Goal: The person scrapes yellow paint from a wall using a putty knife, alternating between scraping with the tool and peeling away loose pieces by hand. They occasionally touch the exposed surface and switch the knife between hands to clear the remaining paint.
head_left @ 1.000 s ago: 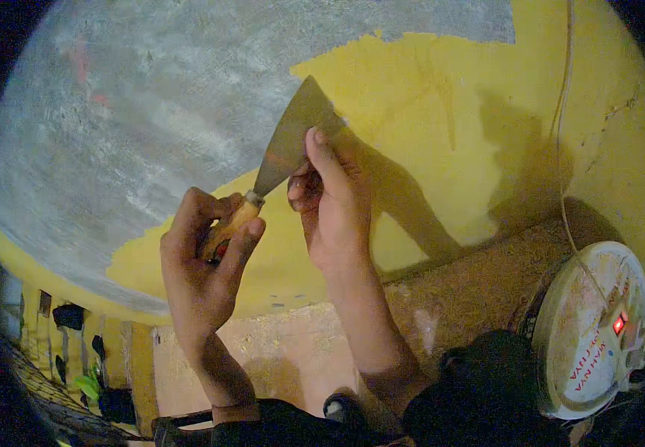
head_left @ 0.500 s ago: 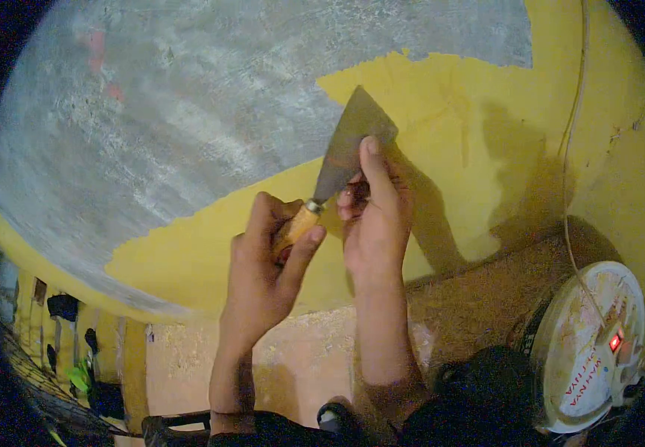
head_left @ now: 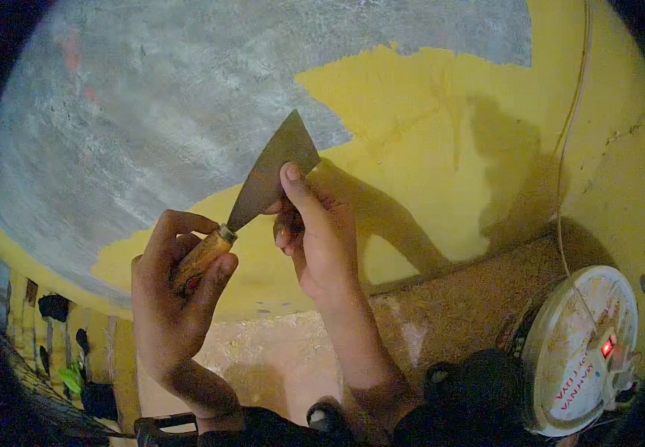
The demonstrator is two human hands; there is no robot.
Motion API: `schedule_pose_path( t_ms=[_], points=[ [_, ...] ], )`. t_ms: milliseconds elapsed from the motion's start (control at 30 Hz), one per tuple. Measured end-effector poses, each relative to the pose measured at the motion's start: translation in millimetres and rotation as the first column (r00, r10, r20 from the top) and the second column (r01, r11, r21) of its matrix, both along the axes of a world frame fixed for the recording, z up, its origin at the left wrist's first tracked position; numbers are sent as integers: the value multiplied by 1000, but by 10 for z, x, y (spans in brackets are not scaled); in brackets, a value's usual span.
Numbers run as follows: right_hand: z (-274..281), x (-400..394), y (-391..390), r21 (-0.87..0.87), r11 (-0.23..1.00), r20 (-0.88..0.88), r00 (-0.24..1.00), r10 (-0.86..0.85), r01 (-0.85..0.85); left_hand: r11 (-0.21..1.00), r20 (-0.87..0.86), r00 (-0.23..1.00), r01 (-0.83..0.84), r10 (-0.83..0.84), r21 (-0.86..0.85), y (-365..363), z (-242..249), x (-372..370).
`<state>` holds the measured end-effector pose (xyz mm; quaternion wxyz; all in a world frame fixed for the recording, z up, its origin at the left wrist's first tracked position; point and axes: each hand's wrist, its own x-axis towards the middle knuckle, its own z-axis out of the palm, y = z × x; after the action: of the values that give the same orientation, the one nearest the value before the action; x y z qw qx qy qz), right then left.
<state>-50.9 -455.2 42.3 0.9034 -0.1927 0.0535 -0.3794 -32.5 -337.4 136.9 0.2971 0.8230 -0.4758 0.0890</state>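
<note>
A putty knife with a flat triangular metal blade (head_left: 270, 175) and a wooden handle (head_left: 202, 259) is held up before the wall. My left hand (head_left: 177, 298) is closed round the handle. My right hand (head_left: 319, 238) grips the blade near its wide end, the thumb lying on the near face and the curled fingers partly hidden. Behind the tool, the wall shows yellow paint (head_left: 412, 119) with a ragged border against a grey, scraped-looking area (head_left: 166, 97).
A round white lid or bucket top (head_left: 587, 357) with red lettering and a small lit red device (head_left: 608, 346) stands at lower right. A cable (head_left: 561, 186) runs down the wall to it. Plants and dark pots (head_left: 99, 400) are at lower left.
Both hands have moved left and slightly down in view with the putty knife, which tilts a little more to the right. The camera view has shifted slightly.
</note>
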Motion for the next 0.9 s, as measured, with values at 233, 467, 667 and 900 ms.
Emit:
schedule_pose_path(
  t_ms=[233, 467, 667, 900],
  points=[
    [46, 29, -3, -69, 998, 5, 1000, -3, 3, 994, 19, 1000, -13, 15, -111, 25, -7, 44],
    [284, 13, -9, -184, 982, 10, 999, -39, 40, 911, 29, 994, -87, 108, -402, 36, 91, 44],
    [293, 44, -55, -123, 992, 88, 996, -15, 26, 878, 73, 993, -44, 90, -477, -33, 63, 157],
    [285, 115, -53, -115, 993, 143, 990, -18, 34, 865, 76, 991, -56, 107, -498, -82, 81, 210]
  ],
)
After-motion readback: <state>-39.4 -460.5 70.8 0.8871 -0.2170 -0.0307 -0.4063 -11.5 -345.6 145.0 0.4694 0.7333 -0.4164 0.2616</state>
